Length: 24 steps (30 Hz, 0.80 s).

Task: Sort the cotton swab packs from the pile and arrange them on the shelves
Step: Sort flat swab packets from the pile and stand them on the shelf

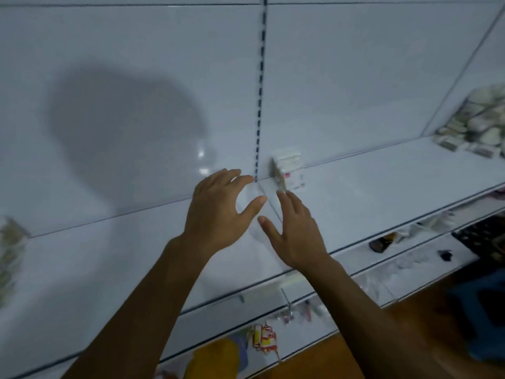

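Both hands reach out over the white shelf [382, 187], and neither holds anything. On the left, the left hand [216, 214] has its fingers spread and slightly bent, thumb angled toward the other hand. On the right, the right hand [295, 231] is flat with straight fingers, thumb out to the side, and its fingertips [282, 194] lie just beside the lower edge of the cotton swab packs [288, 170]; whether they touch is blurred.

These packs stand as a small upright stack at the back of the shelf, against the white back panel [355, 77] and just right of the dark slotted upright [259, 105]. They look pale, whitish and boxy, with a small red mark on the front and a tan strip along the left side.

Far to the right, at the end of the same shelf, lies the pile [475, 124] of similar pale packs, heaped loosely and well apart from the hands. Another blurred cluster of pale packs [11, 255] sits at the left edge. Below the shelf front, lower tiers hold small mixed goods, among them red-and-yellow packets [265, 337].
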Each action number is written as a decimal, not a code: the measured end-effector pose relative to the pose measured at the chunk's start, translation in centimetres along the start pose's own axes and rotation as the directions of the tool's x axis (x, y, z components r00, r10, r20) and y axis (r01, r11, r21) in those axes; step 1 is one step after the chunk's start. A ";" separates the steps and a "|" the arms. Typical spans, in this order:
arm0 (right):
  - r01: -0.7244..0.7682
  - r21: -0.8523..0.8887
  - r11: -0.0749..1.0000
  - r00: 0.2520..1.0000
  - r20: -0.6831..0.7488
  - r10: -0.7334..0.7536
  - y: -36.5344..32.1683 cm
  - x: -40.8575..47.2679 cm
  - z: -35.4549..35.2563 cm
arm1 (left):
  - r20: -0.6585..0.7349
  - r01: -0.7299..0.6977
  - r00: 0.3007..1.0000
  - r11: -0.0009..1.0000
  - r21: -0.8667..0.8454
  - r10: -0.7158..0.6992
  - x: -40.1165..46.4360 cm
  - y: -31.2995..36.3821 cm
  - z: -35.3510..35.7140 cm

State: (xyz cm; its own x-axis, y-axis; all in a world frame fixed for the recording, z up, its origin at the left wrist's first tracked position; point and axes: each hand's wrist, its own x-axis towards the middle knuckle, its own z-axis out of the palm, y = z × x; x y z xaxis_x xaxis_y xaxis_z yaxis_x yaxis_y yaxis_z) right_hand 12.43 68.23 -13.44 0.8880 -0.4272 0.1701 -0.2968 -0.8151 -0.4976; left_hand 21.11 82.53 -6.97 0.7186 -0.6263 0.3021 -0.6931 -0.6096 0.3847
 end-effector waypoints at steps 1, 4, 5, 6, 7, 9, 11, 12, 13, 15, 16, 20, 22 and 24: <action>-0.020 -0.011 1.000 1.000 -0.008 0.020 2.3 -0.3 -1.6 | 0.014 -0.021 1.000 1.000 -0.015 0.021 0.9 2.3 1.2; -0.100 -0.041 0.994 0.994 -0.042 0.099 8.7 -1.5 -6.1 | 0.035 -0.115 0.992 0.990 -0.086 0.118 3.4 9.0 5.1; -0.130 -0.054 0.990 0.990 -0.058 0.127 10.7 -1.9 -7.5 | 0.057 -0.137 0.988 0.985 -0.108 0.144 4.2 11.1 6.5; -0.160 -0.068 0.985 0.985 -0.076 0.155 12.7 -2.2 -8.8 | 0.080 -0.159 0.982 0.979 -0.127 0.170 5.0 13.3 7.8; -0.190 -0.079 0.979 0.979 -0.095 0.182 14.5 -2.5 -10.1 | 0.098 -0.186 0.975 0.972 -0.141 0.201 5.7 15.3 9.0; -0.246 -0.090 0.965 0.964 -0.129 0.234 17.9 -3.1 -12.4 | 0.123 -0.248 0.955 0.956 -0.158 0.269 7.2 19.2 11.3; -0.298 -0.089 0.950 0.947 -0.149 0.283 20.9 -3.5 -14.4 | 0.146 -0.294 0.936 0.940 -0.174 0.320 8.8 22.6 13.5; -0.324 -0.085 0.942 0.938 -0.159 0.309 22.4 -3.6 -15.2 | 0.154 -0.311 0.928 0.932 -0.186 0.340 9.6 24.1 14.7; -0.348 -0.080 0.934 0.928 -0.168 0.332 23.9 -3.7 -16.0 | 0.162 -0.325 0.919 0.924 -0.199 0.358 10.5 25.5 15.8; -0.381 -0.071 0.922 0.914 -0.183 0.363 27.1 -3.4 -17.5 | 0.178 -0.353 0.901 0.907 -0.230 0.396 12.5 28.2 18.1; -0.390 -0.071 0.918 0.908 -0.191 0.372 28.8 -3.0 -18.2 | 0.184 -0.363 0.893 0.899 -0.244 0.411 13.7 29.5 19.3; -0.437 -0.061 0.897 0.884 -0.215 0.416 36.1 -0.2 -21.4 | 0.187 -0.374 0.879 0.878 -0.300 0.439 19.1 34.9 24.8; -0.452 -0.063 0.890 0.877 -0.214 0.430 39.8 1.8 -23.2 | 0.192 -0.371 0.873 0.867 -0.332 0.448 22.2 37.7 27.3; -0.468 -0.072 0.881 0.871 -0.209 0.446 43.2 3.7 -25.1 | 0.210 -0.367 0.865 0.860 -0.355 0.456 25.4 40.5 29.4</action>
State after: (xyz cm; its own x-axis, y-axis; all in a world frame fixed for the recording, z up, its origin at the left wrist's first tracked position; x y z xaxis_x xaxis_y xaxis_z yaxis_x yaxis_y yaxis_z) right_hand -5.96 21.65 -12.91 0.5674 -0.8168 0.1039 -0.7025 -0.5461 -0.4564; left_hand 9.61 27.65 -9.37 0.2931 -0.9219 0.2535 -0.8397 -0.1214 0.5293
